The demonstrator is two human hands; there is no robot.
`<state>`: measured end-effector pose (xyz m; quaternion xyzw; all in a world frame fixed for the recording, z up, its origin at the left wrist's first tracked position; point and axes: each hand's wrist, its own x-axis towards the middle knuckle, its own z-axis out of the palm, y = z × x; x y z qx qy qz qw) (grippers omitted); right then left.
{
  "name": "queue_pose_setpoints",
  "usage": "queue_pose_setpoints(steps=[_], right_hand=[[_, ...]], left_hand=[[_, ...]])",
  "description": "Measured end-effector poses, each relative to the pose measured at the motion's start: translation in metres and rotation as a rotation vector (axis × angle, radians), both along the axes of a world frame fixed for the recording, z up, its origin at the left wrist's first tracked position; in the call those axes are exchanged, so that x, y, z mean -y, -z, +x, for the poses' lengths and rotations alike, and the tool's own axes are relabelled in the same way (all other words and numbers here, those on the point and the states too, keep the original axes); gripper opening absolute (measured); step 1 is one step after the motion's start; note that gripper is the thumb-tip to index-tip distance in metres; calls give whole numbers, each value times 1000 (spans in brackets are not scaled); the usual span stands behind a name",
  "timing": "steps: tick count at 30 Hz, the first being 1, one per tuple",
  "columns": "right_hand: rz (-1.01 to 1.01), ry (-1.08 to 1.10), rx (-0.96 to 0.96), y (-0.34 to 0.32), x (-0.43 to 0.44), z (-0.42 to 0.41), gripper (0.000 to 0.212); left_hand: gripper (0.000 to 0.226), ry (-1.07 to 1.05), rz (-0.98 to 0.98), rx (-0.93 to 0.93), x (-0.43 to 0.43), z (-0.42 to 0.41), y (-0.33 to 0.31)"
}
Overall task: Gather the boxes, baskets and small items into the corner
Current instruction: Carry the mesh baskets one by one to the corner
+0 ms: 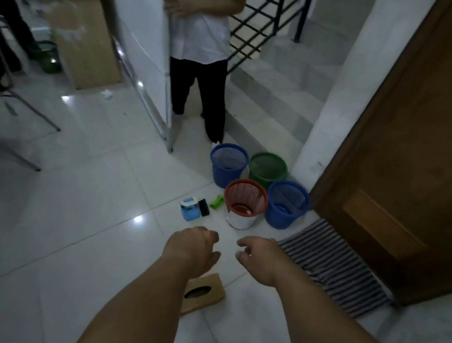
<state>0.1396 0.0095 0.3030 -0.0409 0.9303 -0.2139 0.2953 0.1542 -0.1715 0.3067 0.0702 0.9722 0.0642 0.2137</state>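
Note:
Several mesh baskets stand together by the wall corner: a blue basket (226,165), a green basket (267,170), a second blue basket (287,204) and a red-and-white basket (244,203). Left of the red one lie a light-blue item (189,209), a black item (204,207) and a green item (217,202). A wooden tissue box (205,293) lies on the tiles, partly under my left forearm. My left hand (191,248) and my right hand (259,257) hover above the floor in front of the baskets, fingers loosely curled, holding nothing.
A person in a white shirt (204,31) stands behind the baskets next to a white partition (142,20). A striped mat (334,269) lies before a wooden door (437,133). Stairs (288,85) rise at the back. A desk (75,24) and chair legs (3,108) are on the left.

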Motion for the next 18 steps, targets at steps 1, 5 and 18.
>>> queue_pose_setpoints(steps=[1, 5, 18], right_hand=[[1, 28, 8, 4, -8, -14, 48], [-2, 129, 29, 24, -57, -75, 46], [60, 169, 93, 79, -218, -304, 31]], left_hand=[[48, 24, 1, 13, -7, -19, 4], [49, 106, 9, 69, -57, -93, 25], [44, -9, 94, 171, -215, -309, 81]])
